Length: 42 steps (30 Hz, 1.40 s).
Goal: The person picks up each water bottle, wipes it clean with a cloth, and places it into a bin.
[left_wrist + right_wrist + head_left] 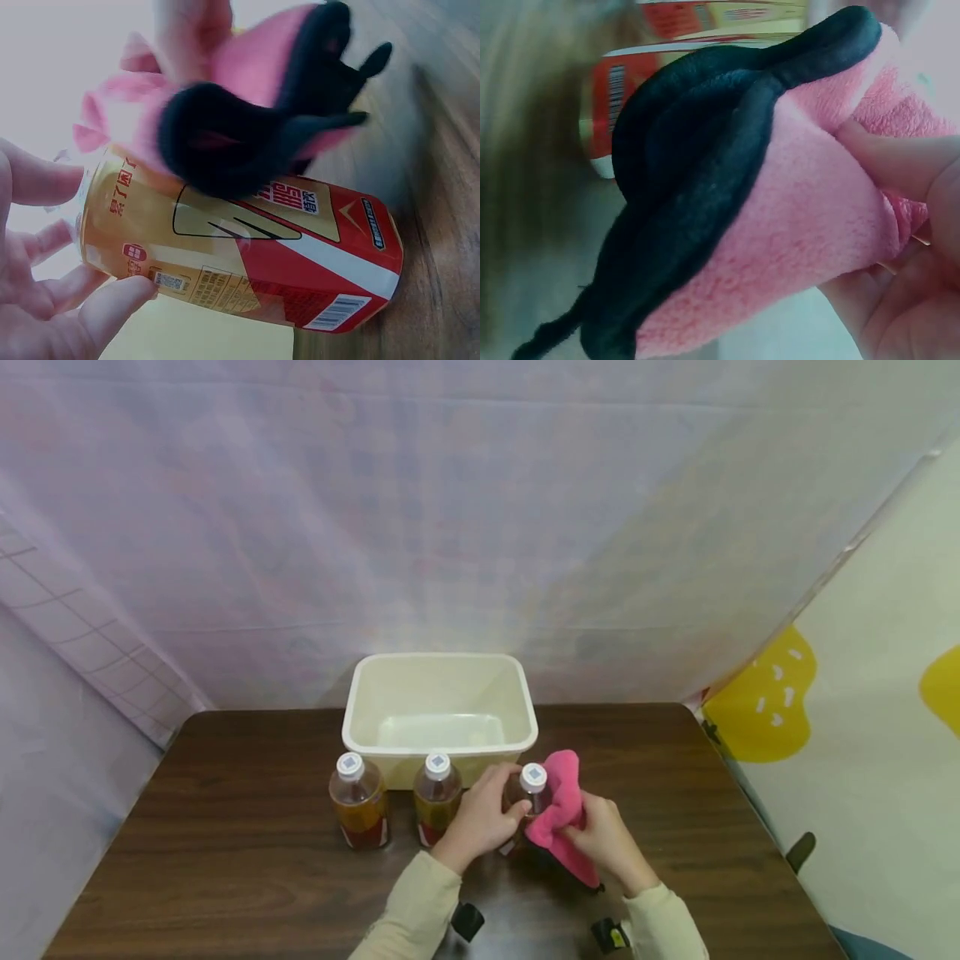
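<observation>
- The held bottle [529, 791] stands on the bench [225, 860], rightmost of three, just in front of the tub's right corner; amber drink inside, white cap, red-and-gold label with a barcode near its base, seen in the left wrist view [247, 247]
- The left hand [483, 814] grips this bottle from its left side, fingers curled round the upper body; the fingertips [112, 307] press on the label
- A pink cloth [558, 814] with a black edge lies against the bottle's right side and reaches up past the cap; the black trim [697, 195] folds over the pink pile, with a thin black loop hanging off
- The right hand [607, 843] holds the cloth bunched, thumb and fingers [900, 165] pinching the pink fabric against the bottle
- Two more bottles stand in the same row: the middle bottle [437, 797] just beside the left hand, the left bottle [358, 802] a little apart
- A cream tub [360, 693] sits behind the row, touching or nearly touching the bottles
- Pale sheeting hangs behind the bench
</observation>
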### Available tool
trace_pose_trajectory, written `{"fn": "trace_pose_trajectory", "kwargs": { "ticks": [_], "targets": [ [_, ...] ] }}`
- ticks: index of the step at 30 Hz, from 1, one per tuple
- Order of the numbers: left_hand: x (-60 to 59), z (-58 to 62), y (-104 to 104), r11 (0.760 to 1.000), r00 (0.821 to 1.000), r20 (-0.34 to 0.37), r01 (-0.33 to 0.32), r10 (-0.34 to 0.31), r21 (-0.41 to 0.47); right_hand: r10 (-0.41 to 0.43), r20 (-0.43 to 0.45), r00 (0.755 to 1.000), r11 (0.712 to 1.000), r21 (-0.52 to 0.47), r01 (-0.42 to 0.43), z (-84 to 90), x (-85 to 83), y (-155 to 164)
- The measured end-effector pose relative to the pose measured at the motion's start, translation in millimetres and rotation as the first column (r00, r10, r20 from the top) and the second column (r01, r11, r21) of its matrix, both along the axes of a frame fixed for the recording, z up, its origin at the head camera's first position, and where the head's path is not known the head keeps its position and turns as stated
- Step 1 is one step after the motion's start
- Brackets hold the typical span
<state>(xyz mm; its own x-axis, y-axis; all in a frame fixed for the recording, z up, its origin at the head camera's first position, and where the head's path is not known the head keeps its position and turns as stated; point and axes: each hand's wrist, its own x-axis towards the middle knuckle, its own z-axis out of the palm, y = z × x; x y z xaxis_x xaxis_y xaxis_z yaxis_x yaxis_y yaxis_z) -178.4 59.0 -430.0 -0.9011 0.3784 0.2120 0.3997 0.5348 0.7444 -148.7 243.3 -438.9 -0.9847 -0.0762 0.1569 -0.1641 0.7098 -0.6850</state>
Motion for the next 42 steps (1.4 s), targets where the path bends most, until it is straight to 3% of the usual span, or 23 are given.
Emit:
{"fn": "trace_pose_trajectory", "kwargs": {
  "ticks": [9, 18, 23, 31, 38, 42],
  "targets": [
    [-0.1, -1.0, -0.3, 1.0, 1.0, -0.008, 0.003, -0.003, 0.004, 0.012, -0.075, 0.997, 0.997, 0.076, -0.006, -50.9, -0.8, 4.9],
    [-0.4, -0.3, -1.4, 1.0, 1.0, -0.015, 0.0, 0.0, 0.002, -0.003, -0.056, 0.998, 0.999, 0.048, 0.006, -62.8, -2.1, 4.5],
    [-0.1, -2.5, -0.5, 1.0, 1.0, -0.011, 0.01, -0.01, 0.013, 0.045, -0.019, 0.999, 0.999, 0.025, -0.044, -54.1, -0.7, 7.8],
    [-0.8, -2.7, -0.6, 1.0, 1.0, -0.008, 0.011, -0.011, 0.025, 0.062, 0.109, 0.992, 0.996, -0.076, -0.054, -13.1, 2.4, 7.6],
    [-1.4, -3.7, -1.3, 0.999, 0.999, -0.028, 0.018, -0.017, 0.04, 0.057, -0.003, 0.998, 0.998, -0.003, -0.057, 19.2, 2.7, 4.8],
    [-2.2, -3.8, -0.8, 0.999, 0.999, -0.028, 0.022, -0.021, 0.047, 0.078, -0.124, 0.989, 0.996, 0.041, -0.073, 27.6, 2.2, 1.8]
  ]
}}
